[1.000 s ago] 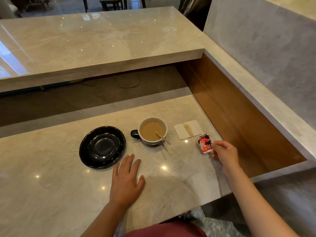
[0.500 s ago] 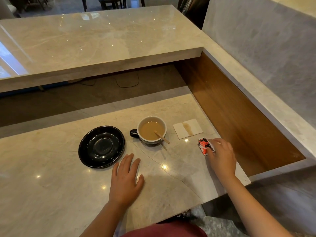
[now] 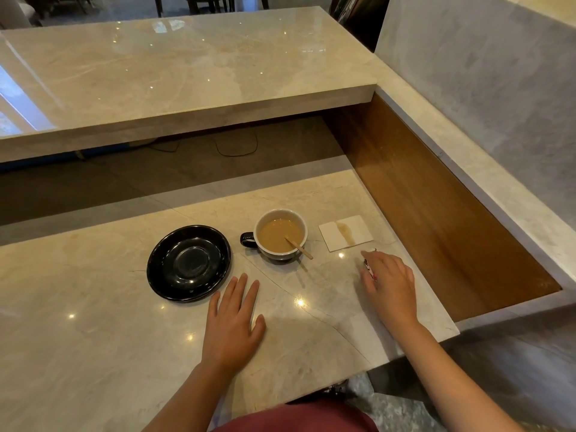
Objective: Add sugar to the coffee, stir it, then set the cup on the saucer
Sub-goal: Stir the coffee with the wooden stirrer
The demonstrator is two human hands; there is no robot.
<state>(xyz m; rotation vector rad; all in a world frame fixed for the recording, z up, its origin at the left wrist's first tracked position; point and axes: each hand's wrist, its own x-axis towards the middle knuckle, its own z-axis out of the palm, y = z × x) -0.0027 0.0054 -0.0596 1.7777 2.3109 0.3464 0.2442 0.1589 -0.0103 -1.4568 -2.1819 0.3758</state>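
Observation:
A dark cup [image 3: 280,235] with a white inside holds light brown coffee, and a wooden stir stick [image 3: 299,247] leans in it over the near right rim. Left of it lies an empty black saucer [image 3: 189,263]. My right hand [image 3: 389,283] rests on the counter to the cup's right, fingers curled over a red and white sugar packet [image 3: 369,268] that is mostly hidden beneath them. My left hand [image 3: 233,319] lies flat and open on the counter just in front of the saucer.
A white napkin [image 3: 346,232] with a brown stain lies right of the cup. A wooden side panel [image 3: 436,207] walls the counter on the right. A raised marble ledge [image 3: 187,76] overhangs the back. The counter edge [image 3: 414,347] runs near my right forearm.
My right hand has brought the sugar packet left and down onto the counter, closing over it. The left hand has stayed flat in place.

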